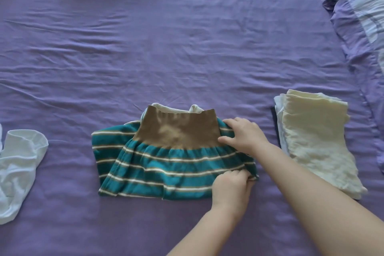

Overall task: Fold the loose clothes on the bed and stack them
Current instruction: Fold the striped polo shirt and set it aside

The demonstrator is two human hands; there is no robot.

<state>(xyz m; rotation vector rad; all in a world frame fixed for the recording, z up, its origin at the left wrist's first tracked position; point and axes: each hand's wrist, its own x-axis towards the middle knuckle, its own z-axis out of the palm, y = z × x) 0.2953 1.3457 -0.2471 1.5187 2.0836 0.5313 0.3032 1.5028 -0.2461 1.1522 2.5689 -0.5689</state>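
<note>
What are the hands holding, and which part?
The left hand pinches the striped garment at its right edge; the right hand grips it beside the brown waistband.

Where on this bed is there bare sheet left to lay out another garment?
Bare sheet runs beyond the striped garment, and between it and the white garment. It is crowded on the right: both hands grip the striped garment's right edge beside the folded stack.
</note>
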